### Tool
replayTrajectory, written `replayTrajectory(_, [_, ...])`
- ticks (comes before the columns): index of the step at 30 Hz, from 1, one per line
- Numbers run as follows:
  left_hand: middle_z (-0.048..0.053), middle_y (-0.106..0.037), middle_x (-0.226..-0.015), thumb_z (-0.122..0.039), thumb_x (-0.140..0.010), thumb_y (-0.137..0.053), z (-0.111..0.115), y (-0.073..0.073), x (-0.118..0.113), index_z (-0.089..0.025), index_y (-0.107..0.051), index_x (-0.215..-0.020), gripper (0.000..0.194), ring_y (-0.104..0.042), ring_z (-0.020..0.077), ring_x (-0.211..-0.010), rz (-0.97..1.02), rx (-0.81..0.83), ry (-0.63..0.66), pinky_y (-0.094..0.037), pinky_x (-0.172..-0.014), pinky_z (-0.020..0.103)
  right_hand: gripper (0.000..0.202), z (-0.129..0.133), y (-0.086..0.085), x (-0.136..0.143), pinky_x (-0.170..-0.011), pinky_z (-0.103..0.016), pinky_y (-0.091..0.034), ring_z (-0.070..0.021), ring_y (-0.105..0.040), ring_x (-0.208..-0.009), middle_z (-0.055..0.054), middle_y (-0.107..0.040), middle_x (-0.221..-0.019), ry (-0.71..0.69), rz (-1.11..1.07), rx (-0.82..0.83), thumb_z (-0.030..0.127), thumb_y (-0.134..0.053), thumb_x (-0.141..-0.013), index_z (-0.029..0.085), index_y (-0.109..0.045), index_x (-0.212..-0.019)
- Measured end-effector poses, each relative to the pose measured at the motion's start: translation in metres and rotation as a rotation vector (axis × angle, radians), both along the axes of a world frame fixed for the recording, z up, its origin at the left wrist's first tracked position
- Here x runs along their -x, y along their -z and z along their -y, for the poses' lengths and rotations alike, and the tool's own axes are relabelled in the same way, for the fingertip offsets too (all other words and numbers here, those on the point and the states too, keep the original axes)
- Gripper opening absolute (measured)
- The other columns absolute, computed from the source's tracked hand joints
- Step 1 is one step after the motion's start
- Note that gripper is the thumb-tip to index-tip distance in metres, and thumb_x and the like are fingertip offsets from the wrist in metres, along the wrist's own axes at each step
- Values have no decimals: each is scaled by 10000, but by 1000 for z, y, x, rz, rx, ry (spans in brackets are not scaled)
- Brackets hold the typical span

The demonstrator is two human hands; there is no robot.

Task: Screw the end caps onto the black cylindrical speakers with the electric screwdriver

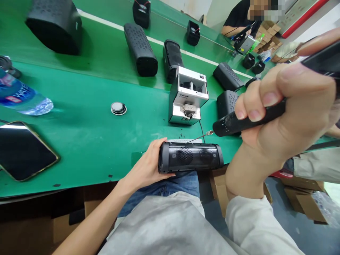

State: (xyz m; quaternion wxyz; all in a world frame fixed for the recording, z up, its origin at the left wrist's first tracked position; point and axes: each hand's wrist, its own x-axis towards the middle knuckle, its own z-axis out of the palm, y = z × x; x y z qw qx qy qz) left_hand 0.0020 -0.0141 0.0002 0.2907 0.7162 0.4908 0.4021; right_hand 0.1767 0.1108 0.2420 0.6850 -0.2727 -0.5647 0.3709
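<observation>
A black portable speaker point(191, 156) with perforated round grilles lies at the table's front edge. Its left end is gripped by my left hand point(152, 161), thumb on top and fingers around it. My right hand point(284, 95), raised at the right, is wrapped around a black electric screwdriver point(239, 122). From the screwdriver's metal collar a thin bit slants down left to the speaker's far upper edge; whether its tip touches cannot be seen. Beyond the speaker stands a white screw feeder point(189, 97), with tiny dark screws scattered on the mat in front of it.
Several black speaker housings point(142, 53) stand on the green table point(87, 148). A round silver speaker driver point(118, 108) lies mid-left, with a phone point(25, 150) and a water bottle point(23, 94) farther left. Cardboard boxes point(220, 187) are below, and another person point(236, 17) sits across at the right.
</observation>
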Motion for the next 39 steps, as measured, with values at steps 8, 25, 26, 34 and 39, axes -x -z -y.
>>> replayTrajectory(8, [215, -482, -1631, -349, -785, -1026, 2, -2, -1, -313, -196, -1720, 1251, -540, 469, -1541, 14, 60, 2, -540, -1242, 673, 223, -1, 55, -1, -330, -262, -392, -97, -448, -379, 92, -565, -631, -261, 16, -127, 69, -754, -882, 248, -715, -1010])
replayTrajectory(25, [217, -491, -1648, -356, -786, -1028, 0, -2, 0, -312, -234, -1724, 1230, -543, 472, -1555, 40, 63, 1, -536, -1247, 689, 250, -4, 73, -3, -287, -244, -366, -101, -433, -343, 101, -575, -620, -239, 87, -89, 236, -855, -861, 297, -632, -956])
replayTrajectory(26, [213, -498, -1644, -346, -780, -1030, 0, -2, -1, -313, -237, -1725, 1234, -544, 470, -1554, 37, 56, -6, -535, -1249, 689, 248, -4, 72, -3, -290, -250, -369, -102, -433, -340, 102, -573, -619, -259, 87, -90, 237, -862, -857, 295, -643, -957])
replayTrajectory(34, [216, -500, -1641, -329, -788, -1013, 0, -3, -2, -303, -236, -1716, 1211, -541, 473, -1555, 13, 16, -5, -537, -1240, 697, 182, -33, 21, -7, -318, -270, -277, -93, -317, -357, 119, -407, -566, -38, -105, -243, 178, -758, -843, 302, -692, -960])
replayTrajectory(39, [212, -489, -1648, -316, -790, -1012, 1, -3, -1, -316, -213, -1720, 1226, -536, 468, -1560, 1, 24, -11, -528, -1249, 693, 333, -90, 25, 5, -419, -344, -329, -108, -322, -453, 95, -427, -593, 56, -42, -360, 447, -900, -907, 362, -579, -930])
